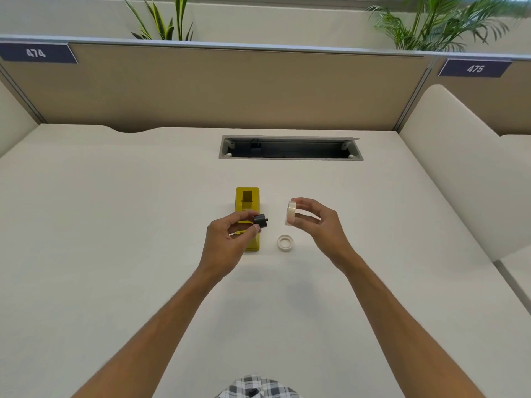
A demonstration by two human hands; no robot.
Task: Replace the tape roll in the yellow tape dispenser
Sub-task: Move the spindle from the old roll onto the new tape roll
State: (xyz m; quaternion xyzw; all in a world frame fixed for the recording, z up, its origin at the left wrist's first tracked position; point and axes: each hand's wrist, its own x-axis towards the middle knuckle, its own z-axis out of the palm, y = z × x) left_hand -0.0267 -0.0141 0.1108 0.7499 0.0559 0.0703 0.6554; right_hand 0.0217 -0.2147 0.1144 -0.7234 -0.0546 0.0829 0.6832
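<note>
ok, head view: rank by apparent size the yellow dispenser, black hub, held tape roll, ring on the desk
1. yellow dispenser, partly hidden by the left hand
2. held tape roll, in the right hand; seen edge-on and raised, so unsure against 3
3. ring on the desk
4. black hub

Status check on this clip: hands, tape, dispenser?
Left hand pinches black spindle. Right hand holds new tape roll. Dispenser open; ring on desk.
</note>
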